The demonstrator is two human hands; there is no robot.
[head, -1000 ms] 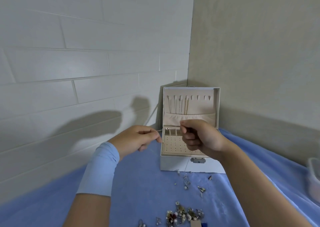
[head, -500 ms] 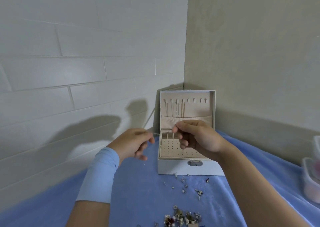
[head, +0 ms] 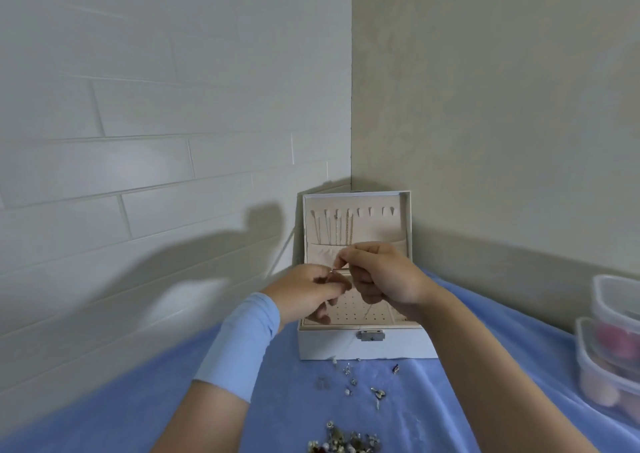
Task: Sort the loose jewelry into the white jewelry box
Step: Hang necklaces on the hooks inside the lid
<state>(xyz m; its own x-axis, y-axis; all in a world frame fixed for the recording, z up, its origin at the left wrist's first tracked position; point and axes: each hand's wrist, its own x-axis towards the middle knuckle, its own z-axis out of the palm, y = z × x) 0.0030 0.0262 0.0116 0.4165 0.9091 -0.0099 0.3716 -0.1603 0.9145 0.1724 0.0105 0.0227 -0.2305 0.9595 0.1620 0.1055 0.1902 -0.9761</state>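
In the lower middle of the frame the white jewelry box (head: pixel 367 343) stood open on the blue cloth (head: pixel 145 400), its lid (head: pixel 405 217) upright against the corner of the walls, with several thin chains (head: pixel 337 231) hanging from the hooks at the left of the lid's lining. Both hands met just above the box's perforated tray (head: pixel 356 314). The left hand (head: pixel 304 293), with a light blue band (head: pixel 242 342) around its wrist, had its fingertips drawn together, and the right hand (head: pixel 384 276) was curled with thumb and forefinger pinched; between them ran a thin piece of jewelry (head: pixel 334 271), too small and blurred to name, which both hands seemed to grip. Below the box, toward the bottom centre, small loose pieces (head: pixel 349 380) lay scattered on the cloth, and a denser pile of jewelry (head: pixel 346 444) sat at the very bottom edge. At the right edge of the frame clear plastic containers (head: pixel 609 342) were stacked, holding pink and reddish contents. The shadows of the arms fell on the white brick wall (head: pixel 138 141) at the left.
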